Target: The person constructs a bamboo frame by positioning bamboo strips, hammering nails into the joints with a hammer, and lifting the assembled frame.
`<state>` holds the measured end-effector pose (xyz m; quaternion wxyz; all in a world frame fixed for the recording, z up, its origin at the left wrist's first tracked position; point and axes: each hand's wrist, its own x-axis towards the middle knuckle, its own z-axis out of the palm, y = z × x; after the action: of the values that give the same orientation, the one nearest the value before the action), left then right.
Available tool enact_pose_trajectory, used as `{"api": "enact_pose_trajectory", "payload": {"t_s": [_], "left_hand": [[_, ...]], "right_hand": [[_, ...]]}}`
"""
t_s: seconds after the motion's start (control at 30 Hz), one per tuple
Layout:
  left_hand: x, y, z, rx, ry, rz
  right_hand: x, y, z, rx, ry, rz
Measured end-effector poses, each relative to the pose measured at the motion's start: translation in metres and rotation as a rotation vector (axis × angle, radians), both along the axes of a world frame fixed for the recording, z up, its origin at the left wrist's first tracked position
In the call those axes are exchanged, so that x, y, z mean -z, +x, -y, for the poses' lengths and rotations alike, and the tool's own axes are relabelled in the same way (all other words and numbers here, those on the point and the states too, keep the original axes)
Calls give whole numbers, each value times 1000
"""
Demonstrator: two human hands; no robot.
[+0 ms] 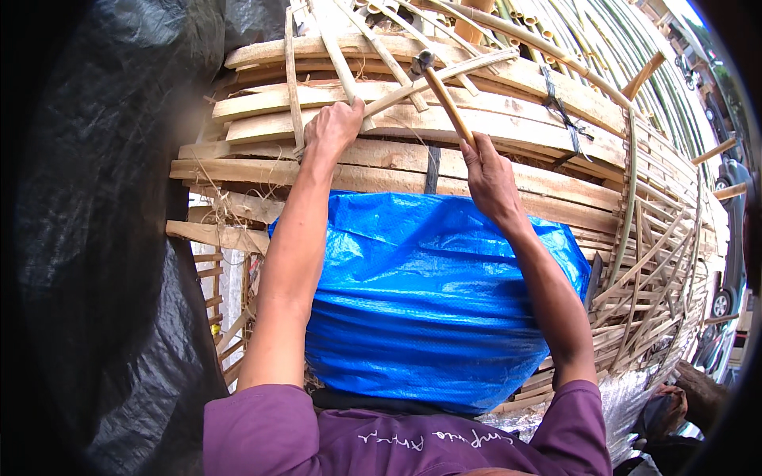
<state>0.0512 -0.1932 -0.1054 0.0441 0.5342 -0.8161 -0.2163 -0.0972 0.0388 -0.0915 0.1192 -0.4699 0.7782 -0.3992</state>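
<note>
My right hand (490, 176) is wrapped round the wooden handle of a hammer (450, 103), its dark metal head up and to the left, beside a pale bamboo strip (397, 94) that slants up to the right. My left hand (335, 127) is closed at the meeting of this slanting strip and another pale strip (332, 51) running away from me. It appears to grip the slanting strip's lower end, though the fingers partly hide the contact. Beneath both hands lie stacked wooden boards (508, 115). A blue tarp (421, 301) spreads between my forearms.
Black plastic sheeting (111, 238) hangs along the left. Long bamboo poles (619, 59) lie at the far right, with short wooden posts (644, 75) sticking out. Thin sticks (655, 278) are piled at right. Black ties (565, 119) bind some boards. Parked vehicles (732, 230) stand beyond.
</note>
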Motion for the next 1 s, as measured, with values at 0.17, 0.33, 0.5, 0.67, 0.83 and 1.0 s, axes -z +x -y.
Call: {"api": "enact_pose_trajectory", "payload": {"t_s": [0.17, 0.33, 0.5, 0.67, 0.83, 1.0], "left_hand": [[-1, 5, 3, -11, -34, -12], [-4, 2, 1, -6, 2, 11], [-2, 2, 1, -1, 5, 15], [-3, 2, -1, -4, -13, 1], [-2, 2, 0, 5, -11, -3], [0, 7, 3, 9, 7, -10]], "right_hand": [[-42, 3, 8, 26, -76, 7], [-5, 13, 5, -2, -68, -35], [0, 14, 11, -29, 10, -50], [-9, 15, 8, 20, -14, -21], [0, 9, 6, 26, 33, -32], [-23, 14, 12, 37, -122, -29]]}}
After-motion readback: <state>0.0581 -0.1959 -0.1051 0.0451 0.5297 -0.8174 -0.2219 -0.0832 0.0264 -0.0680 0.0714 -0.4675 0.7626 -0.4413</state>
